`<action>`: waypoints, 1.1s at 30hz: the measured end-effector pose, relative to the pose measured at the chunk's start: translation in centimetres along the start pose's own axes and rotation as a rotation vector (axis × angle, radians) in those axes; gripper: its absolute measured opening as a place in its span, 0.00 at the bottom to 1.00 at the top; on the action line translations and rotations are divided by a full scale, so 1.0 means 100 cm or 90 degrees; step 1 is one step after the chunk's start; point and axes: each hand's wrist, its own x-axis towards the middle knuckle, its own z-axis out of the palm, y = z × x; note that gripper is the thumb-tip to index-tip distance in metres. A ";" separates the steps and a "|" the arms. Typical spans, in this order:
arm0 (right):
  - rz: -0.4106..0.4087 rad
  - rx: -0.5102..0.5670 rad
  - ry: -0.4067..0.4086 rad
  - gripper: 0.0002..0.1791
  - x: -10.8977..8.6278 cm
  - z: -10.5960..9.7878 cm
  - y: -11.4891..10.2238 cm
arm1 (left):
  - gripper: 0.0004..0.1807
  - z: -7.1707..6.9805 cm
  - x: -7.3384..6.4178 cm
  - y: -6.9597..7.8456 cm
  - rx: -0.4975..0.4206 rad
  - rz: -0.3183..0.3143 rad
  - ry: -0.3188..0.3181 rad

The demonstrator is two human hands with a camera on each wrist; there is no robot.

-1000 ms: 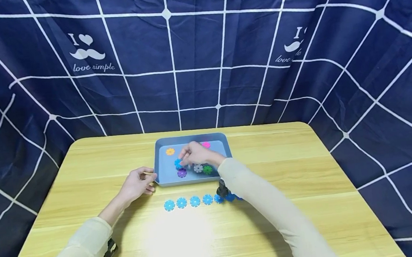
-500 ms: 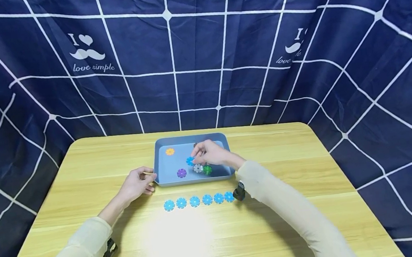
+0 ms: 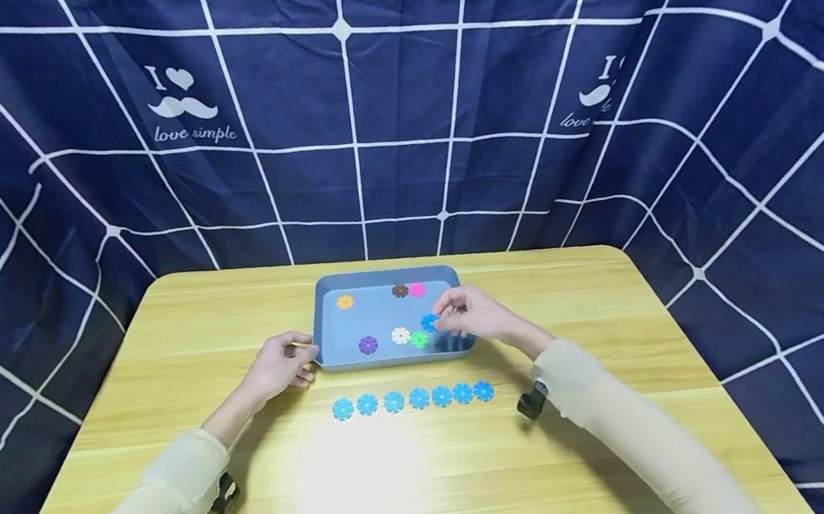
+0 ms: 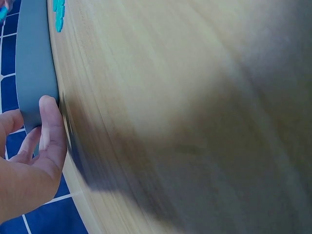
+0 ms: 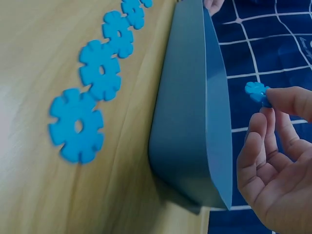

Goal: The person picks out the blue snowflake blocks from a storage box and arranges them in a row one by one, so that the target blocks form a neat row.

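Observation:
A blue snowflake-shaped plastic disc (image 3: 430,324) is pinched between the thumb and fingertips of my right hand (image 3: 474,315), over the right part of the grey-blue tray (image 3: 333,336). The right wrist view shows this disc (image 5: 257,91) held above the tray's rim. My left hand (image 3: 280,363) holds the tray's near left corner; in the left wrist view its fingers (image 4: 51,122) lie against the outer wall. Inside the tray lie an orange disc (image 3: 345,302), a purple disc (image 3: 368,345), a white disc (image 3: 401,336), a green disc (image 3: 419,340), a brown disc (image 3: 400,291) and a pink disc (image 3: 417,290).
In front of the tray, several blue discs (image 3: 394,401) form a row on the wooden table (image 3: 554,460). A dark blue curtain (image 3: 395,99) with white lines surrounds the table's back and sides. Black wrist cameras (image 3: 532,402) sit on both sleeves.
My right hand has moved to the right across the tray with the blue disc, uncovering the brown and pink discs and the row's right end. My left hand stays at the corner. The view shifts slightly.

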 end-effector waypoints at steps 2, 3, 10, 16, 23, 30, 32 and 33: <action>0.007 0.011 0.002 0.09 -0.008 -0.005 0.004 | 0.23 0.000 0.000 0.000 0.000 0.002 -0.001; 0.010 0.018 0.002 0.09 -0.013 -0.007 0.007 | 0.23 0.001 0.000 0.000 0.001 0.004 -0.002; 0.004 0.056 -0.007 0.08 -0.042 -0.024 0.024 | 0.24 0.001 -0.003 0.003 0.003 0.010 -0.002; 0.029 0.061 -0.023 0.09 -0.060 -0.023 0.037 | 0.23 0.000 -0.004 0.003 0.002 0.011 -0.002; 0.047 0.076 -0.040 0.09 -0.079 -0.024 0.051 | 0.24 0.000 -0.003 0.004 0.002 0.010 -0.007; 0.079 0.058 -0.056 0.10 -0.089 -0.022 0.066 | 0.22 0.001 -0.002 0.005 -0.001 -0.003 -0.005; 0.087 0.052 -0.052 0.11 -0.092 -0.022 0.068 | 0.22 0.001 -0.001 0.005 -0.002 -0.006 -0.003; 0.090 0.050 -0.047 0.11 -0.094 -0.021 0.069 | 0.22 0.001 -0.001 0.004 -0.001 -0.006 -0.004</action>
